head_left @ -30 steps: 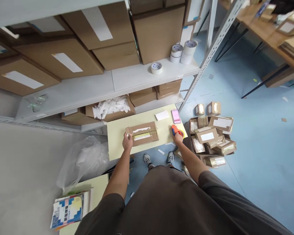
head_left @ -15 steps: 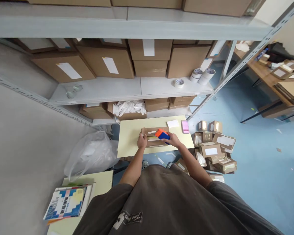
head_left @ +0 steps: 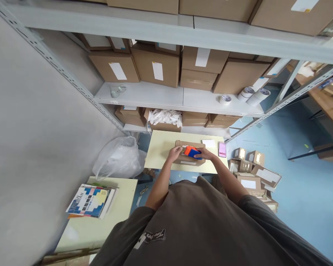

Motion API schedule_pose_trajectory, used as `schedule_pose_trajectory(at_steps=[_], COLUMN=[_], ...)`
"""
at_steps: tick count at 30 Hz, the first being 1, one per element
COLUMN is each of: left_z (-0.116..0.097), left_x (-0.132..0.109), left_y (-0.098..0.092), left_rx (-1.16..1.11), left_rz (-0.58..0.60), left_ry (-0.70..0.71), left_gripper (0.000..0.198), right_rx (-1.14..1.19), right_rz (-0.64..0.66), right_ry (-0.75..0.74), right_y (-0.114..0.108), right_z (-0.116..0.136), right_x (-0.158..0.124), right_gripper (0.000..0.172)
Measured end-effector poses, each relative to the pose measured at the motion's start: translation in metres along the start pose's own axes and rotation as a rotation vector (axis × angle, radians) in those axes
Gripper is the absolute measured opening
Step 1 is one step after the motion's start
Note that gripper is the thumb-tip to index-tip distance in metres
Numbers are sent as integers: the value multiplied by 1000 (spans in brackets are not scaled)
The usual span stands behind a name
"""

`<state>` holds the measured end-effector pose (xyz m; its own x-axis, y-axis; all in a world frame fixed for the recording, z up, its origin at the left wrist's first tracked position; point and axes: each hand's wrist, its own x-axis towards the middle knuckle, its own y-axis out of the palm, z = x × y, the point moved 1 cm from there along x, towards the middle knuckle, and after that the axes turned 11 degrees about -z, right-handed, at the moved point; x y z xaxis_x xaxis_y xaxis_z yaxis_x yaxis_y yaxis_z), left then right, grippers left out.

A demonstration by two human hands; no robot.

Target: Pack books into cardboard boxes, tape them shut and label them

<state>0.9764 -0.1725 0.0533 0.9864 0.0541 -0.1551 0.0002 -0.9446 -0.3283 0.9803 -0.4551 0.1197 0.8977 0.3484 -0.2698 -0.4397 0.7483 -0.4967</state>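
A small cardboard box (head_left: 191, 143) lies on a pale yellow table (head_left: 159, 147). Over its top, my right hand (head_left: 204, 153) is closed round an orange-and-blue block-shaped tool (head_left: 192, 151); its exact kind is too small to make out. The orange end points left, toward my left hand (head_left: 174, 153). That hand is at the box's left side with its fingers pressed together near the orange end. Whatever those fingers pinch, if anything, cannot be made out.
Behind the table rises a metal shelf (head_left: 161, 96) with cardboard boxes and white tape rolls (head_left: 225, 99). A white card (head_left: 208, 143) and a pink-screened phone (head_left: 222, 149) lie on the table's right. Parcels (head_left: 248, 183) are piled on the floor; a plastic bag (head_left: 118, 157) sits left. Books (head_left: 88, 200) lie on another table.
My left hand has gone from the box's left edge to near the tool's orange end. The right hand still holds the tool over the box. The whole view has shifted and tilted.
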Motion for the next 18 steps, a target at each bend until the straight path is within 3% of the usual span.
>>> schedule_pose_trajectory(at_steps=[2, 6, 12, 18], left_z=[-5, -11, -21, -36], left_x=[2, 6, 7, -2], left_y=[3, 4, 3, -2], left_rx=[-147, -298, -373, -414], left_rz=[119, 205, 180, 184], left_ry=[-14, -37, -55, -36], left_gripper=[57, 59, 59, 56], right_rx=[-14, -87, -68, -79], right_rz=[15, 2, -13, -113], right_ry=[-21, -36, -88, -109], right_y=[-2, -6, -10, -11], right_z=[3, 7, 6, 0], right_x=[0, -1, -1, 4], right_gripper=[49, 47, 43, 40])
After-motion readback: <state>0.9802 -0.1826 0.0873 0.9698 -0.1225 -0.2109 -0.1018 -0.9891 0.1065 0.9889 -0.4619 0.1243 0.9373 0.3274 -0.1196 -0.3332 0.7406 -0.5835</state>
